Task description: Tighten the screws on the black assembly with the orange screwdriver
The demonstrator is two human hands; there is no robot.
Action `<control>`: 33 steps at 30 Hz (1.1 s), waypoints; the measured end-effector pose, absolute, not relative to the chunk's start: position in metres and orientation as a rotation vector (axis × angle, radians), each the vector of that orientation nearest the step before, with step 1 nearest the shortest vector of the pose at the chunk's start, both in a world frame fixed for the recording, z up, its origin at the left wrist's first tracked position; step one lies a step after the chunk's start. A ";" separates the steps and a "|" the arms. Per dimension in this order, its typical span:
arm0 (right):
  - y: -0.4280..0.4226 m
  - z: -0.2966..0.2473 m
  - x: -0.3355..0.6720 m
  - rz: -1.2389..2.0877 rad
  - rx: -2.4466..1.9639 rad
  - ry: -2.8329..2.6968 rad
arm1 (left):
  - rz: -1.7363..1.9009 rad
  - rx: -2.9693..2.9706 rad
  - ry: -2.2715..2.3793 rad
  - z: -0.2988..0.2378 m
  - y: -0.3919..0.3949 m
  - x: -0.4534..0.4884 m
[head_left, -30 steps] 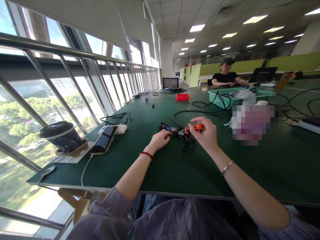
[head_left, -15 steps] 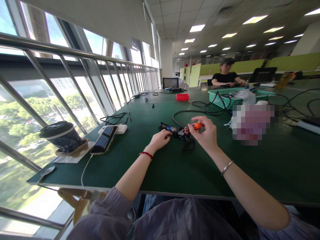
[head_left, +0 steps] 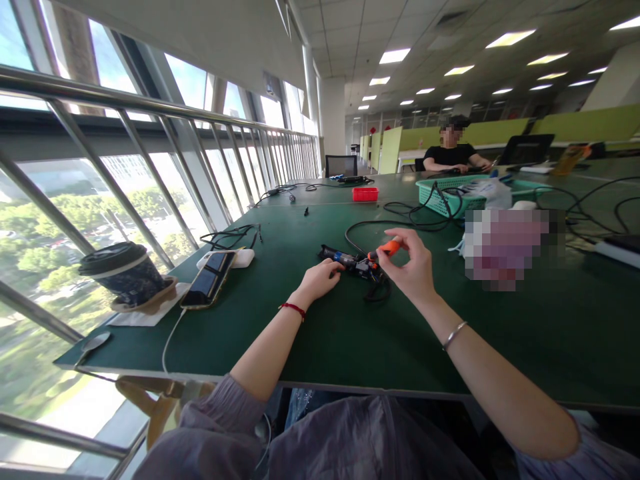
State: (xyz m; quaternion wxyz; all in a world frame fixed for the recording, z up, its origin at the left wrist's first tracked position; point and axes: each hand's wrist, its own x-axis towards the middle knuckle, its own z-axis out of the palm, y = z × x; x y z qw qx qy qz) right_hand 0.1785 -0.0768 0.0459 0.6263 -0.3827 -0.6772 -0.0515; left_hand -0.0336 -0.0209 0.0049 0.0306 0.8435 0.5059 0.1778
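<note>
On the green table in front of me lies a black device [head_left: 354, 265] with a blue band, jagged black ends and a dark cable. My left hand [head_left: 321, 278], wearing a red cord bracelet, holds the device's left part with thumb and fingers. Pinched between the thumb and fingertips of my right hand [head_left: 416, 264] is an orange-handled screwdriver [head_left: 391, 248]. It slants down to the left, its tip end over the right part of the device. Exactly where the tip touches is too small to tell. A silver bangle circles my right wrist.
A paper coffee cup [head_left: 120, 275] and a phone [head_left: 209, 279] on a charging cable stand to the left. Farther back are a small red basket [head_left: 365, 194] and a green basket [head_left: 435, 200] with cables. A person [head_left: 450, 157] sits across the table.
The screwdriver's handle has tilted, its upper end now raised a little, and my right fingers have shifted around it. My left hand and the device stay in place.
</note>
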 end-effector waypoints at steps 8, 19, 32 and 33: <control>-0.077 0.045 0.179 -0.139 -0.924 -1.572 | 0.536 2.608 1.562 0.006 -0.021 -0.034; -0.077 0.045 0.179 -0.128 -0.883 -1.564 | 0.535 2.585 1.570 0.006 -0.021 -0.033; -0.078 0.046 0.179 -0.135 -0.888 -1.542 | 0.540 2.615 1.555 0.004 -0.020 -0.034; -0.077 0.045 0.179 -0.134 -0.899 -1.545 | 0.539 2.614 1.556 0.004 -0.020 -0.034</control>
